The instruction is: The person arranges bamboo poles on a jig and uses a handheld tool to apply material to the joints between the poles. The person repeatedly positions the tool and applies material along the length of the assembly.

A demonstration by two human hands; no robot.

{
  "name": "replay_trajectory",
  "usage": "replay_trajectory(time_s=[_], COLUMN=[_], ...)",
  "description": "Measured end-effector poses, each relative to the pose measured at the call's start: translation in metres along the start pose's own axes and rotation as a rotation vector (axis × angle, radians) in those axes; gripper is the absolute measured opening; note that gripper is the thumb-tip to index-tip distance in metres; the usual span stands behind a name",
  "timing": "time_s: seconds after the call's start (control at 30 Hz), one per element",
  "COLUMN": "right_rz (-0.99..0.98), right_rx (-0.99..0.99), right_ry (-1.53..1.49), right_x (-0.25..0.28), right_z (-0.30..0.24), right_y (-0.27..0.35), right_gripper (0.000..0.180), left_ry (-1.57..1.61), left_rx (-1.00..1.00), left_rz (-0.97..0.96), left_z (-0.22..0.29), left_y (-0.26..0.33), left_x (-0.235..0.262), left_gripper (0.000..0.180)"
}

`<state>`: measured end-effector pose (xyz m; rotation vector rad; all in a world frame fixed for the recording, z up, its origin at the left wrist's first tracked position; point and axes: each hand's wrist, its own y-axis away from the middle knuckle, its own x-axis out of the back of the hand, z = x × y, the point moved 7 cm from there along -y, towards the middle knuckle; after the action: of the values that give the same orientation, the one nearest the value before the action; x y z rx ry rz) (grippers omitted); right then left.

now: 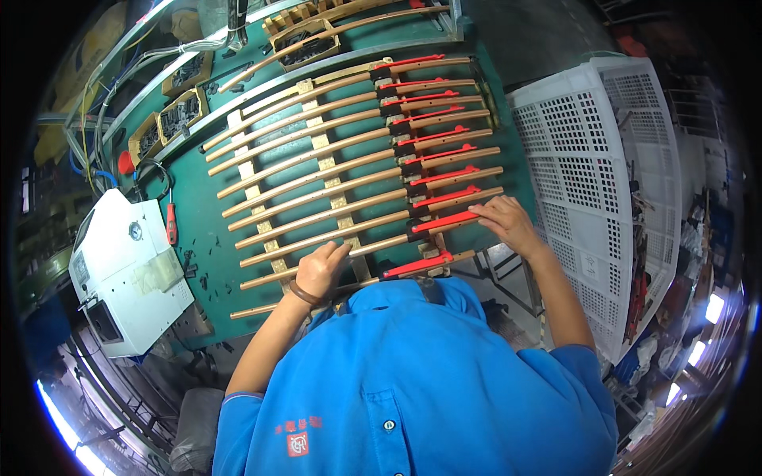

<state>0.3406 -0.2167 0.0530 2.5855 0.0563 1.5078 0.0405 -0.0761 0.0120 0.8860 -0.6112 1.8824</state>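
Note:
Several long copper-coloured tubes lie side by side across wooden slats (327,163), each with a black collar and a red strip towards its right end. My left hand (319,272), with a brown band at the wrist, is closed on one copper-coloured tube (379,245) near the front of the row. On that same tube, my right hand (508,224) pinches the outer end of the red strip (444,221), its fingertips partly hiding that end. Closest to my body is another tube with a red strip (417,266), partly covered by my blue shirt.
A green tabletop (194,238) carries the row. Open boxes of small black parts (181,113) stand at the far left, near a red-handled screwdriver (171,224) and a white machine housing with a gauge (127,270). White perforated crates (573,190) stand to the right. A metal frame crosses the back.

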Motion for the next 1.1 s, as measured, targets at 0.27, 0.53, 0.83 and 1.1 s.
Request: replay_trajectory(time_s=[0.27,0.53,0.83,1.1], right_rz=[-0.044,0.014,-0.138,0.193], right_rx=[-0.029,-0.111,-0.159,-0.002], right_ry=[0.024,0.016,0.033,0.157], right_x=[0.001,-0.032,-0.077,-0.015], right_z=[0.004,0.038,-0.041,-0.052], right_y=[0.016,0.015,0.051,0.06], right_gripper=[0.03,0.026,0.046,0.03], left_ry=[0.041,-0.115,-0.094,-0.121], left_rx=[0.016,0.019,0.091,-0.046], left_rz=[-0.058,0.043,0.105,0.094], left_z=[0.006,0.005,-0.001,0.015], left_y=[0.006,-0.002,0.075,0.083], left_x=[-0.023,-0.033,0.012,0.016], left_gripper=[0.025,0.036,0.041,0.034])
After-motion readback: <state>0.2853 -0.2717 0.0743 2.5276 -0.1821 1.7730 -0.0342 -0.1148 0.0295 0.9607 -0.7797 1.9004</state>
